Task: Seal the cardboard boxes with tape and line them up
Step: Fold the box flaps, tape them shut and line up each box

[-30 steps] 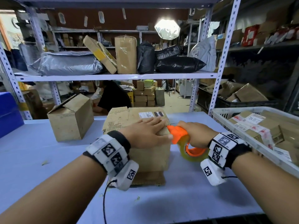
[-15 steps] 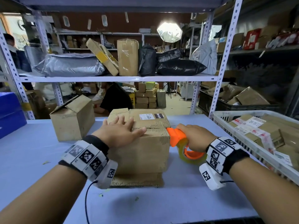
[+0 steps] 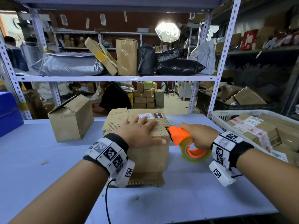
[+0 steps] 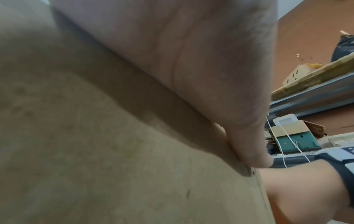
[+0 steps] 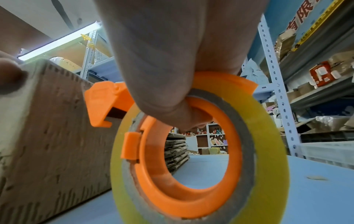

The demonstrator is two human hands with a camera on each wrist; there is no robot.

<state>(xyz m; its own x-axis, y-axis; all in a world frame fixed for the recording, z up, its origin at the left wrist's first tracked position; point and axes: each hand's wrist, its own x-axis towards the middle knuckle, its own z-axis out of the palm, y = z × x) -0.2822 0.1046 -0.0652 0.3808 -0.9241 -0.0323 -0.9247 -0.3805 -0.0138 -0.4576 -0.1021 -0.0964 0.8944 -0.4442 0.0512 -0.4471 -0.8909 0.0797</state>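
Note:
A worn cardboard box (image 3: 148, 156) with a white label stands mid-table on a flat cardboard sheet (image 3: 145, 181). My left hand (image 3: 139, 132) lies flat on its top, fingers straight, thumb along the near edge; the left wrist view shows the palm (image 4: 191, 60) against the box (image 4: 95, 136). My right hand (image 3: 198, 132) grips an orange tape dispenser (image 3: 179, 135) with a yellowish tape roll (image 3: 196, 156), its cutter end against the box's right top edge. In the right wrist view my fingers (image 5: 168, 91) curl through the dispenser (image 5: 191, 174) beside the box (image 5: 47, 136).
A second cardboard box (image 3: 71, 118) with a raised flap stands at the back left. A white crate (image 3: 216, 115) of taped parcels sits at the right. A blue bin (image 3: 9, 113) is at the far left. A metal shelf (image 3: 113, 78) with parcels spans the back.
My left hand slid left across the box top, then came back toward the right edge. The right hand and dispenser stayed at the box's right top edge.

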